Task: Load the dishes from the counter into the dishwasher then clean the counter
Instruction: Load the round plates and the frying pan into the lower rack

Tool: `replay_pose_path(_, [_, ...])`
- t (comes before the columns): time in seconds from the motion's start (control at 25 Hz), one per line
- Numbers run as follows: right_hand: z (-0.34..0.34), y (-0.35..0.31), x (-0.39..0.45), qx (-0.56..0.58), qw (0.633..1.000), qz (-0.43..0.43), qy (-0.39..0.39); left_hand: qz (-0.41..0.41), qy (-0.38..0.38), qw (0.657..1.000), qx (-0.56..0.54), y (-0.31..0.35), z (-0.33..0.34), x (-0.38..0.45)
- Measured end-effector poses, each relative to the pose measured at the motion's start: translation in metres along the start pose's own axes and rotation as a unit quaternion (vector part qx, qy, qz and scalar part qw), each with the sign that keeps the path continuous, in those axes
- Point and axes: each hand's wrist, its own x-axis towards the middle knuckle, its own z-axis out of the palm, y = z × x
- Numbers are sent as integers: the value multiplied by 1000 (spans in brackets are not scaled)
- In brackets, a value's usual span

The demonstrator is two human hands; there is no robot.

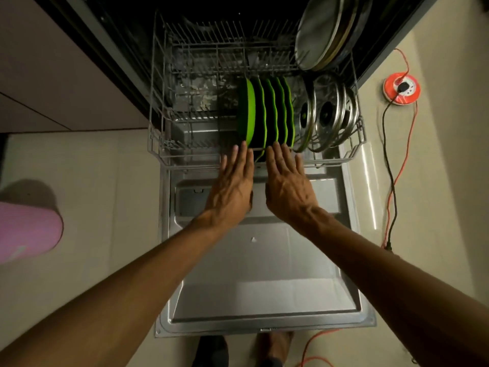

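A pink bin sits at the frame's left edge. At centre, the lower rack holds upright green plates; the left hand and right hand, fingers straight, touch their near edges. Steel lids stand rightward.

The large steel platters in the upper rack run off the top edge. A pink object is cut by the left edge, and the lower green plate is mostly hidden behind the hands.
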Motion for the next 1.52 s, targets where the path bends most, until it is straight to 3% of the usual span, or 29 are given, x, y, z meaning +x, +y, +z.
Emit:
replay_pose_path(0.12, [10,-3,7,-35,999,15,-8,-8,-25,999,42,2,5,3])
replay_pose_path(0.48, [-34,12,89,-75,994,-5,-83,3,-80,997,4,-27,-44,78])
replay_pose_path(1.12, [-76,28,207,-73,995,11,-68,11,-48,999,-7,-65,-93,189])
replay_pose_path(1.4, [-77,27,213,-84,993,13,-77,8,-58,998,-18,-65,-97,200])
replay_pose_path(1.52, [-84,26,219,-74,992,16,-97,-15,-66,995,-70,-62,-102,205])
